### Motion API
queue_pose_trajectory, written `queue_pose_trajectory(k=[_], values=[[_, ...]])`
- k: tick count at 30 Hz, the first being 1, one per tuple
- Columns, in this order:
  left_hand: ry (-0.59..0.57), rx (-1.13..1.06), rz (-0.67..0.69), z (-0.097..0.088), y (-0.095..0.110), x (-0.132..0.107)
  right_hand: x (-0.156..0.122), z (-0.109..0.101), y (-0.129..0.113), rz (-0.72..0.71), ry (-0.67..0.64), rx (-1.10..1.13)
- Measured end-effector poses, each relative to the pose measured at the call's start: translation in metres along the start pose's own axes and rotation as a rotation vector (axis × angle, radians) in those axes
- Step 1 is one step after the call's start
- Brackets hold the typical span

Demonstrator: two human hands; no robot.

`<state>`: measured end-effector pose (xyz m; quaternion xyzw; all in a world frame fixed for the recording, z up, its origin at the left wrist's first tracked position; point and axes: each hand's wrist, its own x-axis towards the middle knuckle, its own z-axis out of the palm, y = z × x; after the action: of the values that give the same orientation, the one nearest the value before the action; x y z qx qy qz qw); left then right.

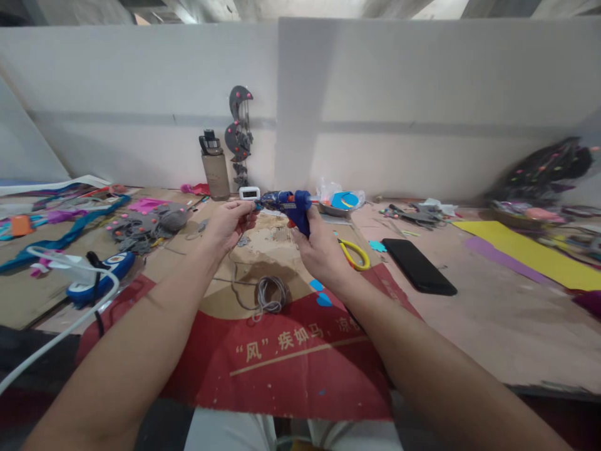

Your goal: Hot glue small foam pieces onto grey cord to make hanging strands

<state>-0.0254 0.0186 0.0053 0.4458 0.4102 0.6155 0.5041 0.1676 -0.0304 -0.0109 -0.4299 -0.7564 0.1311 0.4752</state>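
My right hand (322, 247) is wrapped round the handle of a blue glue gun (290, 203), held above the cardboard with its nozzle pointing left. My left hand (228, 225) is raised opposite it, fingers pinched close to the nozzle tip on something too small to make out. A thin grey string hangs down from my left hand to a coiled bundle of grey cord (270, 294) lying on the red and tan cardboard sheet (282, 357).
Yellow-handled scissors (354, 254) and a black phone (417, 266) lie right of my hands. A water bottle (215, 166) and grey felt hanging stand at the white wall. Grey felt pieces (145, 225), coloured strips and a white cable (61, 326) lie left; yellow sheet (530, 254) right.
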Motion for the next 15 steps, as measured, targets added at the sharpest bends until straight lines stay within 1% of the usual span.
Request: queue_pose_trajectory(k=[8, 11, 15], values=[[0.017, 0.036, 0.001, 0.0047, 0.003, -0.0033, -0.001, 0.001, -0.0008, -0.019, 0.034, -0.043], [0.039, 0.037, 0.007, 0.0051, 0.0036, -0.004, -0.0009, 0.0017, -0.0005, -0.02, 0.033, -0.042], [0.037, 0.025, 0.022, 0.0041, 0.0028, -0.0034, -0.001, 0.0016, -0.0013, 0.003, 0.019, -0.063]])
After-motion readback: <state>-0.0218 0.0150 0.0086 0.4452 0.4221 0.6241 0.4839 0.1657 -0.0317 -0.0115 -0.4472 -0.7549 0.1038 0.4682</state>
